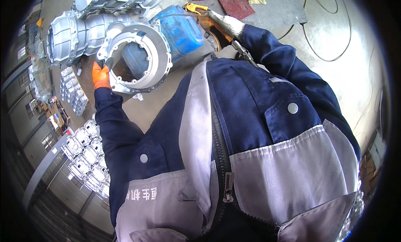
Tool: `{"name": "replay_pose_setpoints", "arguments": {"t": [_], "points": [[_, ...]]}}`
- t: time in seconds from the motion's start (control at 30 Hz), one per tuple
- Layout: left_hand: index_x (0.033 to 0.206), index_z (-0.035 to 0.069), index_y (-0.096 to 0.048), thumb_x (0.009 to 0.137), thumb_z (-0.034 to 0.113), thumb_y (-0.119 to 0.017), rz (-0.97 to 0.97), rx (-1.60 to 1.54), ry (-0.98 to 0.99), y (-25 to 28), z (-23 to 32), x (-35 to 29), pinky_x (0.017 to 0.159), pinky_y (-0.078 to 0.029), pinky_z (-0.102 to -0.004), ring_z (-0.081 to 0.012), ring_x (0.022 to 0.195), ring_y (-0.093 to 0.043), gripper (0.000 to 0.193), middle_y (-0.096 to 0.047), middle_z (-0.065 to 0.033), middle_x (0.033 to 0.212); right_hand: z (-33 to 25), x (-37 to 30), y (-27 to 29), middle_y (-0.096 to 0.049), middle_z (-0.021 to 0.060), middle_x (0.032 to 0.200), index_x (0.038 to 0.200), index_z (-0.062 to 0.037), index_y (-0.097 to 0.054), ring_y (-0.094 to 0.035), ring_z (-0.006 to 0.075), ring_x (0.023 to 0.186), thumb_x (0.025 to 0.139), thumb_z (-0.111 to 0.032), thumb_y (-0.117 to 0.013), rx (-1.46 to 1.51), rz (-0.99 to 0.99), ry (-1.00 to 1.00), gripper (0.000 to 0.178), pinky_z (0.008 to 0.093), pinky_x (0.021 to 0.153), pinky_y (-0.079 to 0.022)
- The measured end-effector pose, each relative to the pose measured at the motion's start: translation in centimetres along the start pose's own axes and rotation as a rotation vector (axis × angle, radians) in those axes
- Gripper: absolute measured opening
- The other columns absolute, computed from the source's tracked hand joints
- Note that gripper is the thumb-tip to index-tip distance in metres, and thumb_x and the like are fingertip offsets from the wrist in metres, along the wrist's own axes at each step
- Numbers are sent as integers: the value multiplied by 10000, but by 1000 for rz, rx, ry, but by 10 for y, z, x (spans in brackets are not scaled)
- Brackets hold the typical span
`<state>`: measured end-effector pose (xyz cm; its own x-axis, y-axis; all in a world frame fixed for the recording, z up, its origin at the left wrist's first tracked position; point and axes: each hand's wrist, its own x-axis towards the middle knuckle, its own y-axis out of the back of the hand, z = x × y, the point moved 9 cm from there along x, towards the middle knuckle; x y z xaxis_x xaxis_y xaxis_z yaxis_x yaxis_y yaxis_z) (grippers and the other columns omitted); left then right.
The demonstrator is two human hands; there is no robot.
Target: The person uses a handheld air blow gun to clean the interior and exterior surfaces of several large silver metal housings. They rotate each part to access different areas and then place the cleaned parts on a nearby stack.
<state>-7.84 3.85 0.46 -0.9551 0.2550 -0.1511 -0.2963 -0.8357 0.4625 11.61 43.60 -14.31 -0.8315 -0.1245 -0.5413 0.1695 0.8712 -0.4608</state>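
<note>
My left hand (pixel 101 75), in an orange glove, is closed on the outer rim of a grey, ring-shaped metal housing (pixel 161 70). The housing has a wide round opening and bolt bosses round its inner edge. My right hand (pixel 227 24), in a white glove, is closed over an orange-brown tool (pixel 206 24) with a metal hose fitting (pixel 242 50) at its lower end. Part of its grip is hidden by the glove. A yellow tool (pixel 194 8) lies just beyond those fingers. Behind the housing stands a blue plastic jug (pixel 179 31), partly visible through the opening.
More metal housings (pixel 67 37) lie at the upper left. Stacked castings (pixel 87 152) stand farther off at the left. Dark red sheets (pixel 235 6) rest on a grey surface (pixel 280 12) at the top. A black hose (pixel 326 59) loops across the floor at the right.
</note>
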Motion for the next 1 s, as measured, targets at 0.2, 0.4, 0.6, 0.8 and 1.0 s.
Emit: {"name": "replay_pose_setpoints", "arguments": {"t": [0.2, 0.4, 0.6, 0.8, 1.0], "points": [[1194, 37, -501, 737, 17, -670, 14, 11, 23, -1, 0, 0, 822, -418, -241, -117, 980, -524, 488, -563, -15, 1107, -30, -18, -25, -568, 94, 954, 1074, -28, -493, -549, 153, 770, 918, -392, -395, -65, 39, -92, 409, 262, 687, -480], [1147, 28, -525, 730, 14, -673, 49, 25, 38, -1, -1, -2, 833, -391, -243, -119, 948, -532, 443, -579, -27, 1065, -36, -15, -22, -588, 94, 835, 997, -25, -560, -558, 150, 661, 846, -501, -468, -5, 50, 79, 507, 256, 605, -480], [1178, -5, -485, 812, 191, -588, 250, -175, -4, 25, -17, -5, 852, -402, -308, -202, 998, -519, 428, -557, -99, 1110, -47, -16, -28, -596, 108, 831, 1085, -14, -526, -562, 146, 621, 803, -589, -473, -9, -169, -70, 643, 252, 565, -482], [1195, -4, -475, 749, 313, -544, 447, 103, 441, 56, -63, -11, 810, -405, -321, -263, 923, -541, 552, -575, -155, 1065, -73, -25, -61, -545, 51, 680, 1032, -60, -554, -484, 127, 481, 793, -657, -397, -171, -245, 61, 662, 246, 414, -398], [1237, -7, -434, 755, 247, -526, 398, 232, 386, 51, -78, 4, 915, -357, -324, -271, 1107, -469, 552, -492, -152, 1224, -46, -11, -39, -526, 39, 597, 912, -34, -582, -475, 130, 422, 788, -679, -366, -256, -102, -110, 691, 259, 387, -402]]}}
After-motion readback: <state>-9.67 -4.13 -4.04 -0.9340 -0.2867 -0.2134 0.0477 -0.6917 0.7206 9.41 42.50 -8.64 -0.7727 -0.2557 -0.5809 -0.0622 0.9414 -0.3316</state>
